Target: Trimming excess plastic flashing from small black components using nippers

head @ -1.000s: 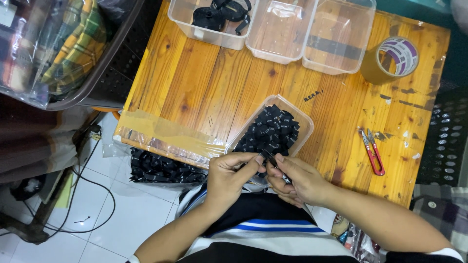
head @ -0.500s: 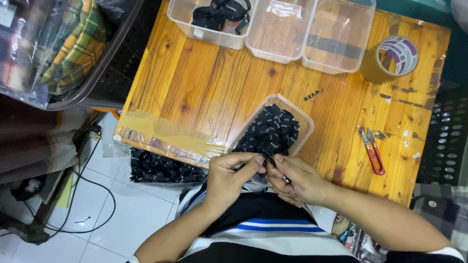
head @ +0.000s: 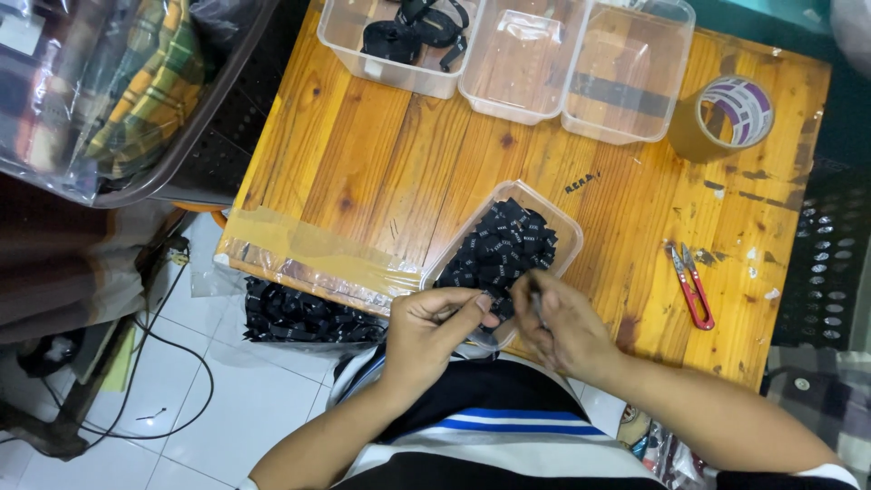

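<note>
My left hand (head: 437, 328) and my right hand (head: 561, 328) meet at the near edge of the wooden table (head: 381, 172), just in front of a clear plastic tub (head: 566, 232) heaped with small black fabric labels (head: 502, 247). The left hand's thumb and fingers pinch a small clear plastic piece (head: 482, 341). The right hand's fingertips are closed on a small dark thin piece (head: 535, 305) beside the tub; what it is stays too small to tell.
Three clear tubs stand at the far edge, the left one (head: 358, 41) holding black straps. A brown tape roll (head: 726, 116) sits far right, red thread snips (head: 691, 286) near right. A bag of black labels (head: 295, 316) lies on the floor below the table edge.
The hands have drawn slightly apart, and the right hand's fingertips have lifted a little towards the tub. Nothing else has moved.
</note>
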